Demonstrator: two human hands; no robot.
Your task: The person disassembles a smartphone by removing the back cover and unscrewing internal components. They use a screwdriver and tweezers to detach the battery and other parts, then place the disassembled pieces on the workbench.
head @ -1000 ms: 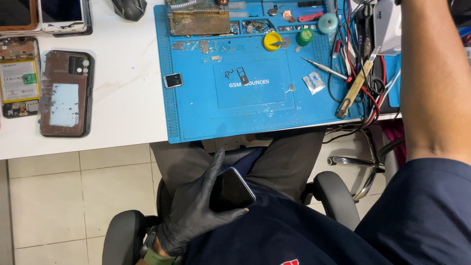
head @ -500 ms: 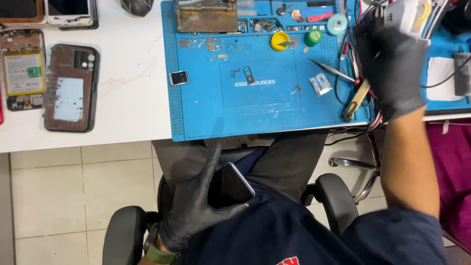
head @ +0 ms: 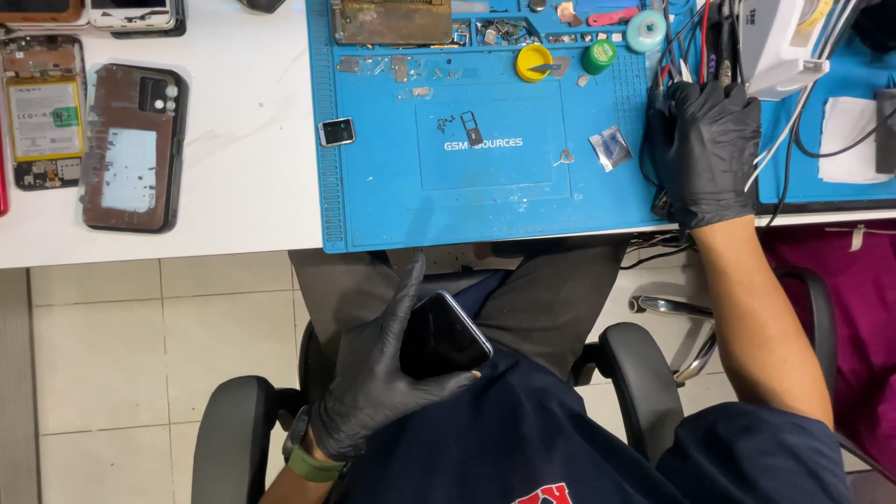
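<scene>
Head-camera view looks straight down on a seated person in black gloves. Left hand (head: 378, 387) cradles a dark, glossy rectangular phone (head: 444, 336) against the lap, below the white worktop's (head: 247, 196) front edge, fingers wrapped round its left side and thumb under its lower edge. Right hand (head: 707, 149) lies palm-down at the right edge of the blue silicone repair mat (head: 392, 201), fingers curled into a tangle of red and black cables and tools (head: 686, 56); whether it pinches anything I cannot tell. To do this well, the phone wants a firm grip kept level so it cannot slide off the knee. The reaching hand should single out one item rather than drag the bundle, sparing the small silver foil packet (head: 610, 147) just beside it.
</scene>
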